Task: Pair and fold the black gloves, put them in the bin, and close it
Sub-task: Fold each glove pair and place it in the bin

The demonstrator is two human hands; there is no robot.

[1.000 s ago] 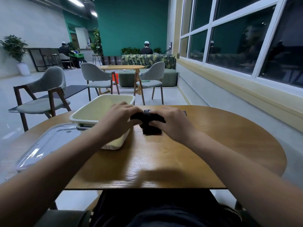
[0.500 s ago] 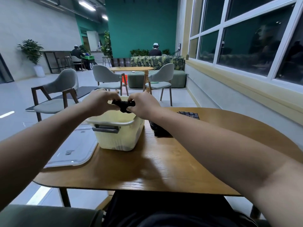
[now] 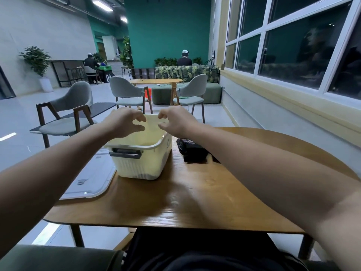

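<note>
While left hand point(image 3: 125, 124) and right hand point(image 3: 175, 124) hover empty, grip slack, ribbed bin point(image 3: 136, 166) gapes.

A teal wall point(image 3: 170, 32) stands at 12 o'clock, with a leaf-patterned sofa point(image 3: 185, 72) and a round table point(image 3: 156, 81) before it. Dark windows point(image 3: 293, 45) in white frames run at 2 o'clock. Grey chairs point(image 3: 74, 106) stand on the pale floor point(image 3: 15, 114) at 10 o'clock, near a potted plant point(image 3: 37, 59). Ceiling lamps point(image 3: 102, 5) are lit at 11 o'clock.

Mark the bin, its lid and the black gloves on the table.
bin point(image 3: 136, 165): head view, ribbed front wall.
lid point(image 3: 91, 178): head view, flat clear top.
black gloves point(image 3: 192, 152): head view, middle of the pile.
</note>
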